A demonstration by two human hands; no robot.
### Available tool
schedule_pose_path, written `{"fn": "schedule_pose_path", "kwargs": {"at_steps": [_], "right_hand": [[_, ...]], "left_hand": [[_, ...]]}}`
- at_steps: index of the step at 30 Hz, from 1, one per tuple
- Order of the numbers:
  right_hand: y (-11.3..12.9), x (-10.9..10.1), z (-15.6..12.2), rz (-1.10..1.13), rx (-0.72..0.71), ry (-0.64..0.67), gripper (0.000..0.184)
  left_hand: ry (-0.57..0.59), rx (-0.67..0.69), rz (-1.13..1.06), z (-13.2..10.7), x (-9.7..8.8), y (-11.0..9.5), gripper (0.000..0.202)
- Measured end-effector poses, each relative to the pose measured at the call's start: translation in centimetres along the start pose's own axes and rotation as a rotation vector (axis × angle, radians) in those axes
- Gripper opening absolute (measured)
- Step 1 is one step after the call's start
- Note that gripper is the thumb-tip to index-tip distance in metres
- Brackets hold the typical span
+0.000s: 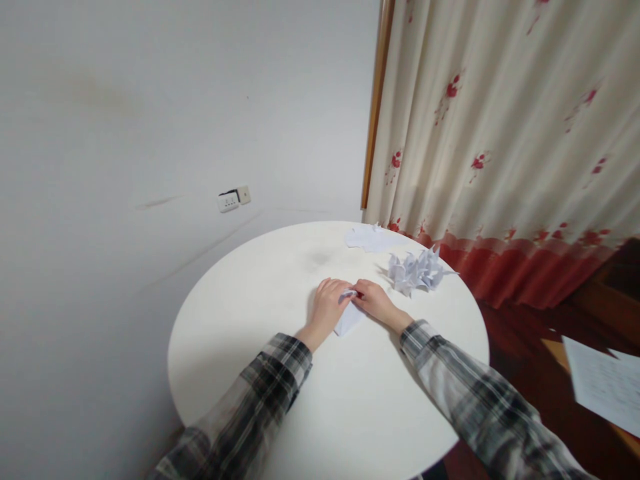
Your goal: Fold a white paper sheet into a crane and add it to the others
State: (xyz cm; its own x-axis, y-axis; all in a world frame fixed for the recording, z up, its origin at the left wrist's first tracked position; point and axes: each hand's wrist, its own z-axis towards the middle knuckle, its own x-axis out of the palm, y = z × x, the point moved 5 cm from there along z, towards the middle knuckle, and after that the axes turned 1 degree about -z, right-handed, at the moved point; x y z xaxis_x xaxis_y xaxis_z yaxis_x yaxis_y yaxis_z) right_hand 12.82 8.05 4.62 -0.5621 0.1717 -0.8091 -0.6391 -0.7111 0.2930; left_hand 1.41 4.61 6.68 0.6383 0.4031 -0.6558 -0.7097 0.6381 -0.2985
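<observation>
Near the middle of a round white table (240, 300), a small folded sheet of white paper (349, 321) lies between my hands. My left hand (330, 303) covers its left side, fingers curled down over the upper part. From the right, my right hand (373, 299) pinches the paper's top edge, close to the left thumb. A flap stands slightly raised between the two hands, and the pointed lower part rests on the tabletop. The fingertips are partly hidden, so the exact fold is not visible. Both hands are closed on the paper.
A pile of folded white paper pieces (419, 270) stands right of my hands. Flat white paper (369, 238) lies at the far edge. A wall with a socket (229, 202) is at left, a floral curtain (490, 133) behind right. Written sheets (607, 383) lie lower right.
</observation>
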Motion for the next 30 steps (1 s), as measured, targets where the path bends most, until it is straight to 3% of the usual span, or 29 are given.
{"fn": "schedule_pose_path", "kwargs": {"at_steps": [15,24,30], "right_hand": [[-0.3,0.2,0.0,0.017,0.004,-0.031,0.009],[0.3,-0.8,-0.1,0.121,-0.001,-0.116,0.015],[0.5,-1.1,0.0,0.14,0.003,-0.144,0.017]], "left_hand": [[0.0,0.003,-0.043,-0.2,0.2,0.2,0.012],[-0.05,-0.168,-0.054,-0.3,0.2,1.5,0.01],[-0.073,-0.162,-0.08,-0.3,0.2,1.6,0.01]]}}
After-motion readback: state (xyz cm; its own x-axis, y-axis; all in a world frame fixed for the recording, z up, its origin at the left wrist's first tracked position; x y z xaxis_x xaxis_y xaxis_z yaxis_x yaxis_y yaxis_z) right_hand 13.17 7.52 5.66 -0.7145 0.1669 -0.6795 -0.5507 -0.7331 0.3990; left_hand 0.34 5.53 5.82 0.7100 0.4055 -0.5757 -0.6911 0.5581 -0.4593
